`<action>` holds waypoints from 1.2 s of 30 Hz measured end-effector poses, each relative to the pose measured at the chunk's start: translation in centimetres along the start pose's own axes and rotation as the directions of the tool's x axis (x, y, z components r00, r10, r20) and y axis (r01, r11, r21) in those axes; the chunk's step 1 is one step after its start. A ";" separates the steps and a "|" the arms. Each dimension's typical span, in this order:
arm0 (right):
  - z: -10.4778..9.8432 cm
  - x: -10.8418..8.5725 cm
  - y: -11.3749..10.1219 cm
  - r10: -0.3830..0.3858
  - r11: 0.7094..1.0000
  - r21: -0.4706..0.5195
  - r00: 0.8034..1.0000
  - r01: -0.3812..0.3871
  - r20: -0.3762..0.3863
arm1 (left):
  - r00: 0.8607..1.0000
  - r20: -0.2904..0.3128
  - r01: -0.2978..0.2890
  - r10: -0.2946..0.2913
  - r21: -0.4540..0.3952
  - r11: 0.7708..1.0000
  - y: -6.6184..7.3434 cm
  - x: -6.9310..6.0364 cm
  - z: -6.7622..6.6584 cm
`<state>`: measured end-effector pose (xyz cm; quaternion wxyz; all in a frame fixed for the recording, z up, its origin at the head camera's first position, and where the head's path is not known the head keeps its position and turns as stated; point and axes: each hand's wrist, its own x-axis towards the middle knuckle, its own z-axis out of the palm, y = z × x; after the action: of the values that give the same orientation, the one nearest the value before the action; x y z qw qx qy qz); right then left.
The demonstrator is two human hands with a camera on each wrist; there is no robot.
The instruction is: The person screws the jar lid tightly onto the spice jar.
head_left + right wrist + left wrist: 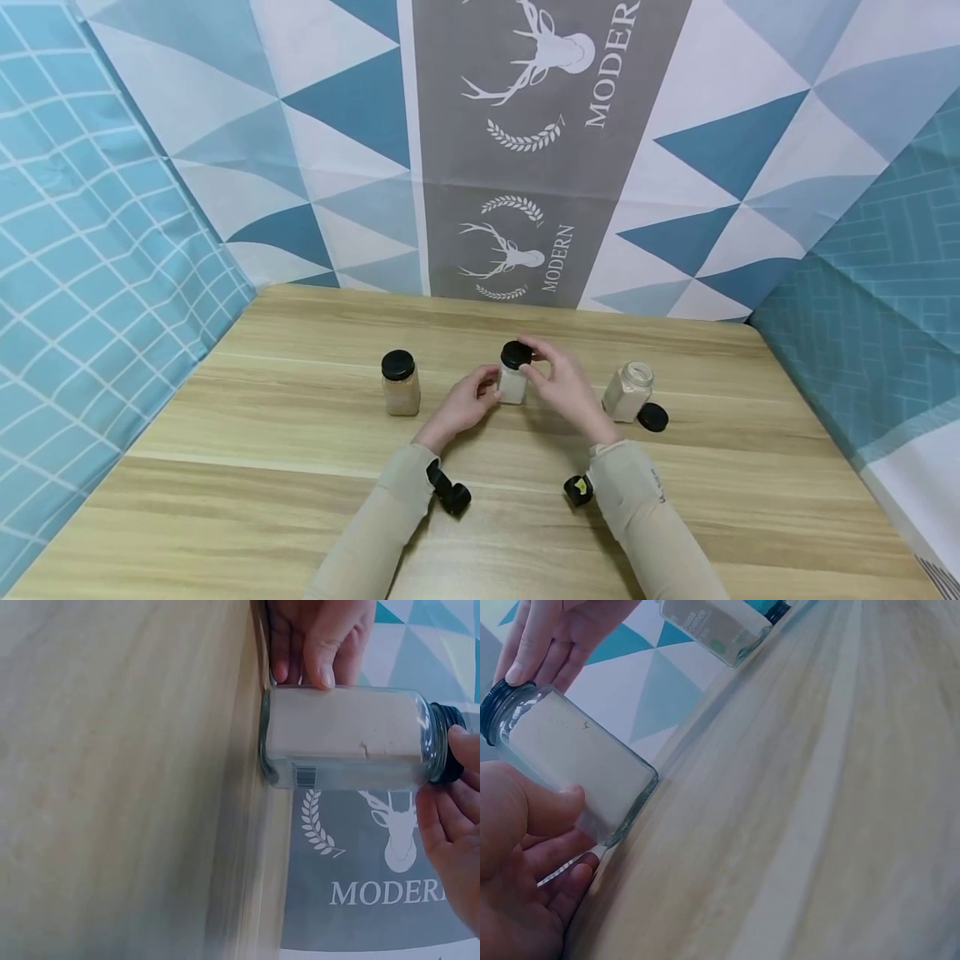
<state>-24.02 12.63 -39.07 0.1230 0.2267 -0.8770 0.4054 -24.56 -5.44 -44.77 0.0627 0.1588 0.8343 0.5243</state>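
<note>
A square glass jar (512, 387) of white powder stands upright on the wooden table, its black lid (516, 354) on top. My left hand (467, 401) holds the jar low on its left side, thumb against the glass in the left wrist view. From the right, my right hand (562, 383) pinches the lid between thumb and fingers; the right wrist view shows the lid (448, 742) on the jar's neck. To the right is a jar without a lid (627, 393), pale powder inside, and a loose black lid (653, 417) lies beside it.
A lidded jar of tan powder (401, 388) stands on the table (225, 467) left of my left hand. Behind the table hangs a patterned cloth (360, 167) with triangles and deer heads, and further cloths hang at both sides.
</note>
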 end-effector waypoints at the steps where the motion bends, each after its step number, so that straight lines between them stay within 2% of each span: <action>1: 0.0 0.0 -0.1 -0.001 1.000 -0.013 1.000 0.001 -0.008 | 1.000 -0.001 0.000 0.000 0.000 1.000 0.0 0.0 0.0; 13: 0.5 -0.4 -0.5 -0.006 0.999 -0.038 0.998 0.004 -0.061 | 1.000 0.006 0.012 -0.012 0.022 1.000 0.1 0.0 -0.1; 28: 1.1 -0.8 -0.3 -0.002 0.999 0.054 0.999 0.004 -0.044 | 1.000 -0.001 0.018 -0.018 -0.031 0.999 0.1 -0.2 -0.1; 32: 1.3 -0.8 -0.4 0.035 0.995 0.100 0.996 -0.027 -0.086 | 1.000 -0.013 0.027 -0.027 -0.036 0.999 0.0 -0.2 -0.1; 36: 1.4 -0.9 -0.4 0.098 0.986 0.151 0.983 -0.075 -0.157 | 1.000 -0.013 0.019 -0.019 -0.024 1.000 0.0 0.0 0.2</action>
<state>-23.06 11.63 -40.07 0.1604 0.1624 -0.8412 0.4902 -24.56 -5.28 -44.88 0.0640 0.1467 0.8298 0.5346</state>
